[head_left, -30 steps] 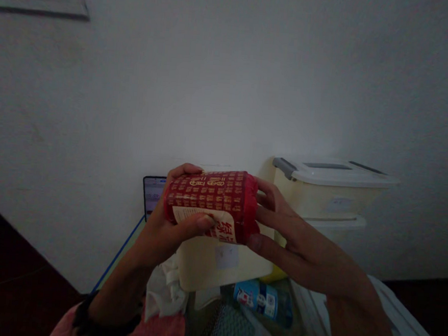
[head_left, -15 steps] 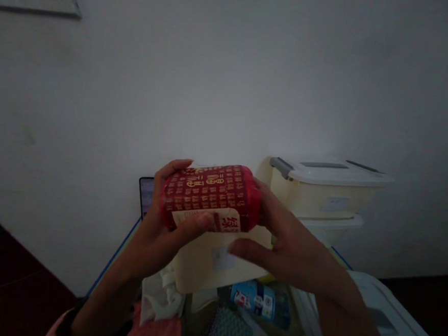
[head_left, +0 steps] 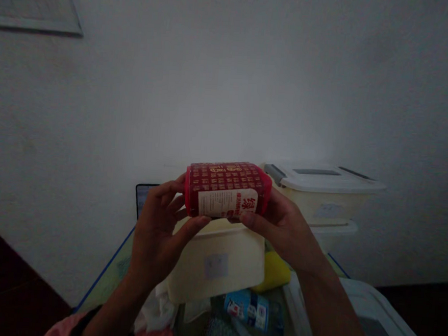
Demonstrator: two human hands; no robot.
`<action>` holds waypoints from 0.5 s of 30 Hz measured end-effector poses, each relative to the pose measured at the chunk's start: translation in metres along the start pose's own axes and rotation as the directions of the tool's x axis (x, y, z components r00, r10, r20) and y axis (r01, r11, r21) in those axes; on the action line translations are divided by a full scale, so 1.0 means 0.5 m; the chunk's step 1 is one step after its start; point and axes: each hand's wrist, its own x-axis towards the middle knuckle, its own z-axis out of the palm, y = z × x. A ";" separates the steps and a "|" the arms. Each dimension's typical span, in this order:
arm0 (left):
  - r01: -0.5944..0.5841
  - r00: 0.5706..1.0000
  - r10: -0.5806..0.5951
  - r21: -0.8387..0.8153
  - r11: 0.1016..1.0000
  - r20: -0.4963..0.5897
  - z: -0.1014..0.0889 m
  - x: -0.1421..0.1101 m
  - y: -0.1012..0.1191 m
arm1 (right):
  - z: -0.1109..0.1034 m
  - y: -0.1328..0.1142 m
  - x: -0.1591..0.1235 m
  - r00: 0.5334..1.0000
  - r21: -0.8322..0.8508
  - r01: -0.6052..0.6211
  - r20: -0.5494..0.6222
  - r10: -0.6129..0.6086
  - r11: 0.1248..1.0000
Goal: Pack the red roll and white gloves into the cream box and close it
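A dark red canister (head_left: 226, 181) with gold characters and a white label lies sideways in the air above a cream storage box (head_left: 236, 258). My left hand (head_left: 158, 230) holds its left end, fingers behind and thumb under the lower edge. Around the right end, my right hand (head_left: 287, 226) is closed, its thumb pressed near the bottom of the label. Most fingertips are hidden behind the canister.
Below the box lie a blue-labelled bottle (head_left: 252, 311), a yellow item (head_left: 275, 271) and white and pink cloth-like things. Lidded storage boxes (head_left: 330, 180) are stacked at right, near a large white lid (head_left: 379, 307). A screen edge (head_left: 141, 198) shows at left.
The canister has shifted right and turned, so more of its white label shows. My left hand has slid toward its left end, and my right thumb now touches it.
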 end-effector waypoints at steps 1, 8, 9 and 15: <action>0.002 1.000 -0.002 0.023 1.000 -0.007 -0.002 -0.001 -0.001 | -0.002 -0.001 0.001 1.000 -0.011 -0.008 -0.001 0.008 1.000; -0.026 0.999 0.025 -0.032 0.999 -0.032 0.009 -0.007 -0.012 | -0.007 0.002 0.000 1.000 -0.028 0.018 -0.004 -0.018 0.999; -0.033 0.999 0.030 -0.056 0.998 -0.038 0.010 -0.007 -0.013 | -0.006 0.002 -0.001 1.000 -0.029 0.027 -0.006 -0.027 0.999; -0.028 0.999 0.028 -0.006 1.000 -0.027 0.008 -0.009 -0.013 | -0.009 -0.003 -0.005 0.999 -0.036 0.038 0.011 -0.038 0.999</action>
